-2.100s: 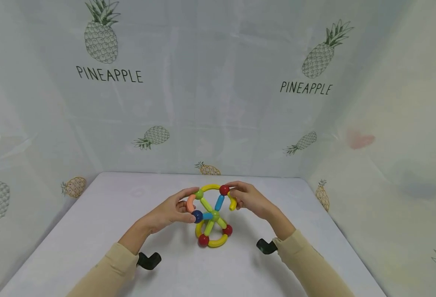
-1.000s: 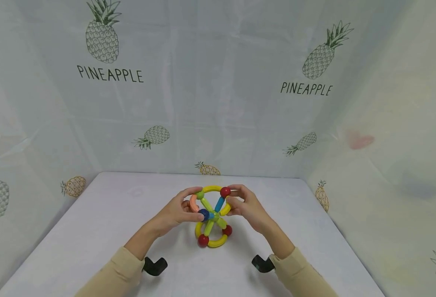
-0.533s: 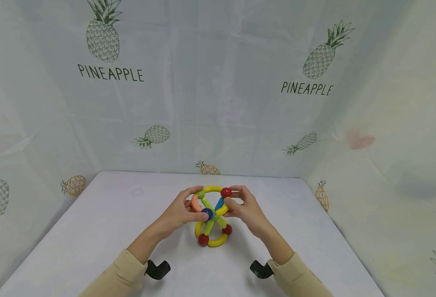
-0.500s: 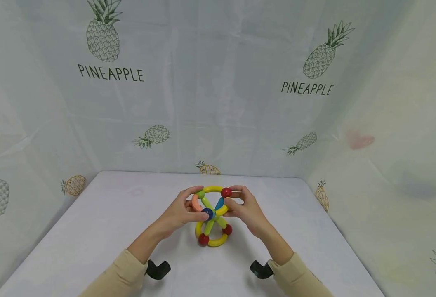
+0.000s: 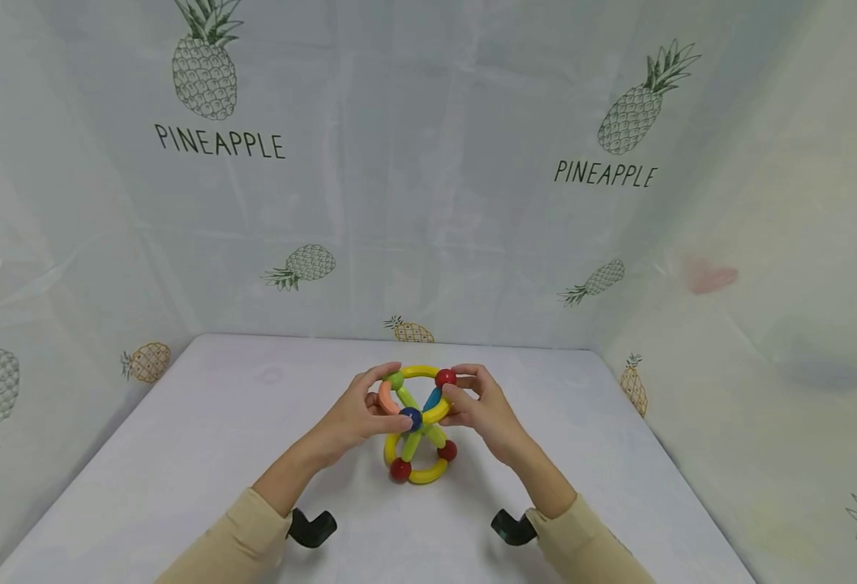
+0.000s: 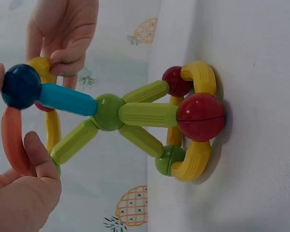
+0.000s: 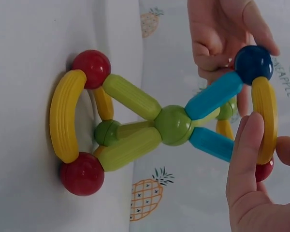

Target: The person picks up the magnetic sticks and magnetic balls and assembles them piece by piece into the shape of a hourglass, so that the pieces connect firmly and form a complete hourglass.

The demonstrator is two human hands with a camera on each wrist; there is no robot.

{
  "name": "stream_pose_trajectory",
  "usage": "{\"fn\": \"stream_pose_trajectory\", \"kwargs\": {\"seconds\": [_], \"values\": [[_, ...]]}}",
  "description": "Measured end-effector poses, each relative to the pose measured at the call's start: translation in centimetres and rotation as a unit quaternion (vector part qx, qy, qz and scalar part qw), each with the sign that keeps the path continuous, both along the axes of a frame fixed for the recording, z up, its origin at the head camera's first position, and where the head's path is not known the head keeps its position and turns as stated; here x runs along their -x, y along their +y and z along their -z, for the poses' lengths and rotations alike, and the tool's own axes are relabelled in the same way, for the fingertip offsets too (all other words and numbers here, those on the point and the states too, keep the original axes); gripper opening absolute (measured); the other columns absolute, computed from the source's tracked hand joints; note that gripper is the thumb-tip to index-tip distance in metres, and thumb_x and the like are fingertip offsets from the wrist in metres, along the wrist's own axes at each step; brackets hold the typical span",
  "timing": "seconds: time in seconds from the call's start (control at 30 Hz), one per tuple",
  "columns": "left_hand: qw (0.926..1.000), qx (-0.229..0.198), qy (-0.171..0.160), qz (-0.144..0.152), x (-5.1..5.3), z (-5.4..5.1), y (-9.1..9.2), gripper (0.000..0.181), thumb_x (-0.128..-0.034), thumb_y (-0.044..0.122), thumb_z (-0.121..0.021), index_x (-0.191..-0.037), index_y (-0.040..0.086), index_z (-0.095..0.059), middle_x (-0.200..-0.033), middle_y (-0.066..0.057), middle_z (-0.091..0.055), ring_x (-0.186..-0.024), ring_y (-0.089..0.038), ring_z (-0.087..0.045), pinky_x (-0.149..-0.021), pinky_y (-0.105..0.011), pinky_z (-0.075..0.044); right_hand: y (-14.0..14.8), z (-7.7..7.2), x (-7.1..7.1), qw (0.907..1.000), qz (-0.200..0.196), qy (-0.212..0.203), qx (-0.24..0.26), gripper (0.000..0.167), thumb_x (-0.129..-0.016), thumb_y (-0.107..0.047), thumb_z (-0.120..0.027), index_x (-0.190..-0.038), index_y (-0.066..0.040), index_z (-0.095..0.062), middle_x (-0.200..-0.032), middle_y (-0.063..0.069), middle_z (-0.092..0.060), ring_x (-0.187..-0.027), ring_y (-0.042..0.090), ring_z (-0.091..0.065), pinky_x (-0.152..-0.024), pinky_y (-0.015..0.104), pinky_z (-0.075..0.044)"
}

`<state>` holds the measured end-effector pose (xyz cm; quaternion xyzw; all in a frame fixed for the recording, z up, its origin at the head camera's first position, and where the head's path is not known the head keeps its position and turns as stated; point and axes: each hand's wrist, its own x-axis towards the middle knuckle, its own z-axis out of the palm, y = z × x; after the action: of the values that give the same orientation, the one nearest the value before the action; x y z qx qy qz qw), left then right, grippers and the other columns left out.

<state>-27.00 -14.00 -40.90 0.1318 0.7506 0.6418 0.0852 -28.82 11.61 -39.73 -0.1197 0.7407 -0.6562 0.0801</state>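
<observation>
A ball-and-stick construction toy stands on the table, narrow at its middle green ball (image 7: 174,124) with a ring below and above. My left hand (image 5: 351,418) holds the upper ring: thumb on the blue ball (image 5: 410,418), a fingertip at the upper green ball (image 5: 396,380), other fingers by the orange curved stick (image 6: 13,140). With thumb and fingers my right hand (image 5: 490,410) pinches a yellow curved stick (image 7: 265,121), which spans from the blue ball to the upper red ball (image 5: 446,378). In the right wrist view, fingers partly cover that red ball.
The lower ring, with red balls (image 7: 82,174) and yellow curved sticks (image 7: 65,116), rests on the white table (image 5: 202,454). A pineapple-print curtain (image 5: 428,203) hangs behind the table's far edge. Black angled pieces (image 5: 313,529) sit at both sleeve cuffs.
The right hand has swung the yellow curved stick's loose end inward to the blue ball. The left hand has moved right, bringing the blue ball toward it. The lower ring has stayed put.
</observation>
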Motion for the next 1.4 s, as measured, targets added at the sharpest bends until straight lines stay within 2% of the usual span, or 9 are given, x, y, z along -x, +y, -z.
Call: {"fn": "stream_pose_trajectory", "kwargs": {"seconds": [0.1, 0.2, 0.3, 0.37, 0.57, 0.77, 0.9, 1.17, 1.4], "values": [[1.0000, 0.004, -0.008, -0.003, 0.4, 0.0, -0.3, 0.073, -0.0985, 0.032, -0.078, -0.161, 0.032, -0.041, -0.138, -0.013, -0.059, -0.111, -0.024, -0.066, -0.117, -0.059, -0.041, 0.2, -0.2, 0.7, 0.9998, -0.015, -0.007, -0.010, 0.052, -0.108, -0.034, -0.063, -0.149, -0.007, -0.048, -0.134, 0.019, -0.059, -0.086, 0.023, -0.074, -0.080, 0.030, -0.064], [0.9999, 0.007, -0.010, 0.000, 0.7, -0.1, -0.7, 0.059, -0.1069, 0.038, -0.065, -0.161, 0.032, -0.041, -0.148, -0.009, -0.055, -0.120, -0.024, -0.068, -0.122, -0.070, -0.028, 0.4, -0.5, 1.3, 0.9991, -0.033, -0.018, -0.019, 0.053, -0.110, -0.039, -0.057, -0.152, -0.006, -0.051, -0.131, 0.019, -0.064, -0.082, 0.022, -0.070, -0.078, 0.027, -0.063], [0.9999, 0.001, -0.008, 0.007, 1.0, 0.0, -0.9, 0.054, -0.1102, 0.038, -0.058, -0.161, 0.029, -0.042, -0.162, -0.006, -0.040, -0.123, -0.025, -0.066, -0.122, -0.068, -0.030, 0.6, -0.8, 1.8, 0.9979, -0.053, -0.026, -0.024, 0.054, -0.111, -0.039, -0.055, -0.153, -0.006, -0.052, -0.129, 0.018, -0.066, -0.080, 0.021, -0.069, -0.078, 0.026, -0.062], [0.9999, -0.004, -0.009, 0.012, 1.2, 0.0, -1.0, 0.053, -0.1105, 0.036, -0.057, -0.161, 0.028, -0.042, -0.164, -0.008, -0.037, -0.124, -0.026, -0.065, -0.122, -0.065, -0.032, 0.7, -1.0, 1.9, 0.9972, -0.063, -0.031, -0.026, 0.051, -0.111, -0.038, -0.055, -0.152, -0.007, -0.054, -0.128, 0.017, -0.066, -0.080, 0.021, -0.068, -0.079, 0.027, -0.062], [0.9998, -0.010, -0.007, 0.017, 1.7, -0.3, -0.8, 0.054, -0.1100, 0.037, -0.059, -0.161, 0.027, -0.043, -0.163, -0.007, -0.038, -0.127, -0.027, -0.065, -0.124, -0.062, -0.031, 1.3, -1.2, 2.3, 0.9964, -0.074, -0.034, -0.023, 0.050, -0.112, -0.035, -0.053, -0.153, -0.006, -0.054, -0.127, 0.017, -0.067, -0.081, 0.020, -0.068, -0.080, 0.026, -0.061], [0.9998, -0.011, -0.001, 0.014, 2.4, -0.6, -0.4, 0.053, -0.1105, 0.032, -0.058, -0.161, 0.027, -0.043, -0.164, -0.007, -0.038, -0.130, -0.029, -0.065, -0.124, -0.063, -0.031, 1.6, -0.8, 3.0, 0.9966, -0.077, -0.025, -0.012, 0.051, -0.113, -0.033, -0.054, -0.154, -0.003, -0.052, -0.134, 0.023, -0.065, -0.082, 0.018, -0.068, -0.079, 0.024, -0.061], [0.9998, -0.018, 0.000, 0.013, 2.7, -0.6, -0.4, 0.054, -0.1097, 0.028, -0.059, -0.161, 0.027, -0.043, -0.163, -0.007, -0.040, -0.129, -0.030, -0.066, -0.124, -0.065, -0.028, 1.7, -0.5, 3.7, 0.9972, -0.072, -0.020, -0.005, 0.048, -0.113, -0.031, -0.054, -0.154, -0.007, -0.054, -0.137, 0.022, -0.065, -0.084, 0.019, -0.068, -0.079, 0.024, -0.061], [0.9995, -0.025, -0.002, 0.020, 2.9, -0.6, -0.4, 0.058, -0.1071, 0.028, -0.063, -0.162, 0.027, -0.042, -0.164, -0.005, -0.038, -0.130, -0.029, -0.065, -0.125, -0.065, -0.026, 1.8, -0.2, 4.3, 0.9975, -0.068, -0.017, -0.003, 0.047, -0.112, -0.032, -0.054, -0.153, -0.009, -0.056, -0.132, 0.017, -0.067, -0.086, 0.019, -0.069, -0.079, 0.024, -0.060], [0.9995, -0.021, -0.004, 0.023, 3.0, -0.6, -0.6, 0.058, -0.1065, 0.028, -0.065, -0.161, 0.030, -0.044, -0.164, -0.003, -0.039, -0.131, -0.027, -0.064, -0.126, -0.065, -0.024, 1.7, -0.7, 4.1, 0.9979, -0.060, -0.013, -0.020, 0.046, -0.112, -0.032, -0.056, -0.151, -0.008, -0.058, -0.128, 0.017, -0.069, -0.084, 0.019, -0.067, -0.079, 0.023, -0.060]]}}
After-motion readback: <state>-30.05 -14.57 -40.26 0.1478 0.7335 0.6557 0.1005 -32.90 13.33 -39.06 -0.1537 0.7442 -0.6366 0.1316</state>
